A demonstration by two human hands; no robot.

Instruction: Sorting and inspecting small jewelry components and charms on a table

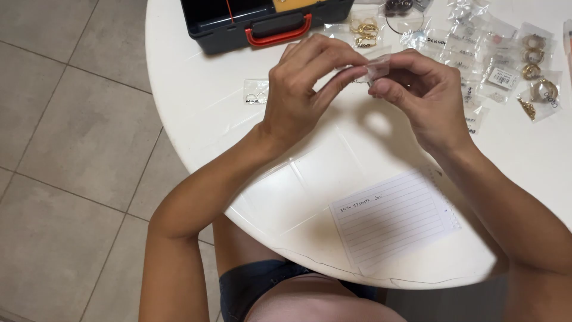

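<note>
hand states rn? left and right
Left hand: closed, pinching the small clear plastic bag.
Right hand: closed, pinching the same bag.

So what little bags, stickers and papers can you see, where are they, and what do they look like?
Small clear bag: pinched between left hand and right hand.
Clear bag: alone, left of the hands, holding small rings.
Pile of clear bags: top right, holding gold rings, some with white labels.
Lined paper: near table edge, white.
Dark case: top, red handle.
</note>
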